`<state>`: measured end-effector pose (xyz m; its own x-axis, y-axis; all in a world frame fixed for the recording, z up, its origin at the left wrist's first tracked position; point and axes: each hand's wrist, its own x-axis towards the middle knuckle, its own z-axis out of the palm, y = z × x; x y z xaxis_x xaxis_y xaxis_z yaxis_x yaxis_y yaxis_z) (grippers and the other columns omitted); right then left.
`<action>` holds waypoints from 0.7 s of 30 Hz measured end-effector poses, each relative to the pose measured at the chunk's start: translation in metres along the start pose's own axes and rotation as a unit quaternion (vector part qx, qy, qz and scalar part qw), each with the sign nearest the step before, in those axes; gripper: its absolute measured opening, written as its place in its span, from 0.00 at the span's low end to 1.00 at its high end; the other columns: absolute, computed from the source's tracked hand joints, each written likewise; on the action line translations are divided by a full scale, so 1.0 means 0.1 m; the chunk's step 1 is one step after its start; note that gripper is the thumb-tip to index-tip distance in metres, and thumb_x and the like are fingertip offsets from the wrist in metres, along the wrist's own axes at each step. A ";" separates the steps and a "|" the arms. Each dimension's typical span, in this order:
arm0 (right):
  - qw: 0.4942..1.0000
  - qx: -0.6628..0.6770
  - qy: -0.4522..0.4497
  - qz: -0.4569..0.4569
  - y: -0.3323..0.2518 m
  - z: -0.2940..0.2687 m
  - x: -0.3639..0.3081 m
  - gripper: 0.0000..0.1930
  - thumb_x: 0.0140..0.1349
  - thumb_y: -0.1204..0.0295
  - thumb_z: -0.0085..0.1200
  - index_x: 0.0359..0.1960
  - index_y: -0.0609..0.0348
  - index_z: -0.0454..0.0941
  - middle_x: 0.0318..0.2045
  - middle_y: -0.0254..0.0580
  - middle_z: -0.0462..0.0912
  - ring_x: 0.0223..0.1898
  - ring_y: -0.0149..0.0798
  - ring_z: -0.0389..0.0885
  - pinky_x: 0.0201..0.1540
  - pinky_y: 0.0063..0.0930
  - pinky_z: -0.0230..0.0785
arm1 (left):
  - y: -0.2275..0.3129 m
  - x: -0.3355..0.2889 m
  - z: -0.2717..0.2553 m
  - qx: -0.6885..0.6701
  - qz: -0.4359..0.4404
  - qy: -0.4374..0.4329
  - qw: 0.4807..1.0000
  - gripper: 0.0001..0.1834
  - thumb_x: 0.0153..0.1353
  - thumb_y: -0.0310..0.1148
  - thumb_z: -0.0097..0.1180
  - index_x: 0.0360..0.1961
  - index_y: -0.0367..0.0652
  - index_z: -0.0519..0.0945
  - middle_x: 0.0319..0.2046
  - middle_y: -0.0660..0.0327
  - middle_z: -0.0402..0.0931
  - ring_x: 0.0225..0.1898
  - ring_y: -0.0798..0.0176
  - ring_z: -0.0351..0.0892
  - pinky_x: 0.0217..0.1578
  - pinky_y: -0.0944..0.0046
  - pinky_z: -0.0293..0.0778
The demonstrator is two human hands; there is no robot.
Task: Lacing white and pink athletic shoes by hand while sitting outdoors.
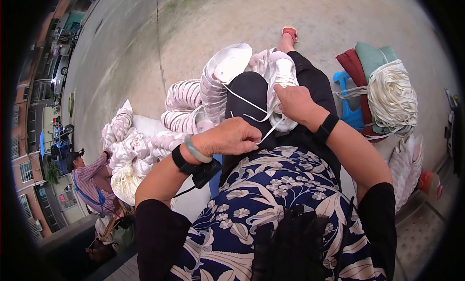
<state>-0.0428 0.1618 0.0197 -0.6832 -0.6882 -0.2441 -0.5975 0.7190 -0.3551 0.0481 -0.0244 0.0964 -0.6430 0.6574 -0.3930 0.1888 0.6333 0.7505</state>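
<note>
At the lower centre of the frame, by a navy floral top (271,194), the left hand (237,136) has its grip pinching a thin white shoelace (269,132). Beyond, at upper centre, the curled right hand (294,102) touches a pale pink-and-white lace-up shoe (284,77) lying over dark-clad legs (315,80); what its grip pinches is hidden. Nested pale pink shoe uppers (215,89) curve left of the shoe; a thick cream lace bundle (393,98) sits at right.

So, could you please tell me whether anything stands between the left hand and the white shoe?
Nothing visible blocks the way: a white lace runs from the left hand to the shoe, with black trousers beneath.
</note>
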 end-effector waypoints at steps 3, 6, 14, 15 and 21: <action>0.992 0.106 0.070 -0.009 0.12 -0.12 0.00 0.11 0.47 0.70 0.53 0.32 0.61 0.75 0.28 0.53 0.80 0.32 0.48 0.80 0.34 0.39 0.71 | -0.08 -0.11 0.03 0.009 -0.020 0.077 0.997 0.06 0.52 0.31 0.54 0.24 0.40 0.75 0.14 0.56 0.69 0.17 0.58 0.72 0.21 0.62 0.65; 0.916 0.394 0.057 0.050 0.20 -0.30 0.04 0.09 0.48 0.72 0.53 0.29 0.63 0.79 0.20 0.46 0.78 0.24 0.37 0.79 0.30 0.29 0.69 | -0.16 -0.21 0.01 -0.002 -0.074 0.130 0.989 0.06 0.52 0.31 0.53 0.24 0.41 0.75 0.15 0.54 0.70 0.19 0.52 0.73 0.22 0.60 0.66; 0.854 0.519 0.025 0.026 0.52 -0.83 -0.48 0.08 0.50 0.76 0.46 0.29 0.62 0.77 0.17 0.28 0.72 0.18 0.21 0.68 0.21 0.15 0.59 | -0.40 -0.45 -0.01 0.264 -0.109 0.247 0.926 0.05 0.53 0.29 0.49 0.22 0.42 0.71 0.17 0.51 0.69 0.22 0.46 0.72 0.23 0.50 0.65; 0.858 0.509 0.019 0.067 0.60 -0.85 -0.55 0.08 0.50 0.76 0.46 0.29 0.62 0.77 0.17 0.28 0.72 0.18 0.21 0.68 0.21 0.15 0.59 | -0.45 -0.48 -0.01 0.265 -0.106 0.247 0.926 0.05 0.53 0.29 0.49 0.22 0.42 0.71 0.17 0.51 0.69 0.22 0.46 0.72 0.23 0.50 0.65; 0.977 0.034 0.193 0.079 1.04 -0.81 -1.08 0.05 0.46 0.75 0.47 0.25 0.60 0.73 0.15 0.50 0.72 0.20 0.48 0.75 0.26 0.39 0.66 | -0.78 -0.61 -0.15 0.345 -0.072 0.319 0.880 0.03 0.49 0.23 0.47 0.23 0.42 0.68 0.17 0.54 0.69 0.21 0.48 0.72 0.19 0.54 0.67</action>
<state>-0.0650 0.3190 0.0823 -0.8797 -0.4725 0.0533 -0.4520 0.7963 -0.4021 0.0612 -0.1202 0.0694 -0.9411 0.3270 0.0862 0.3360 0.9330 0.1291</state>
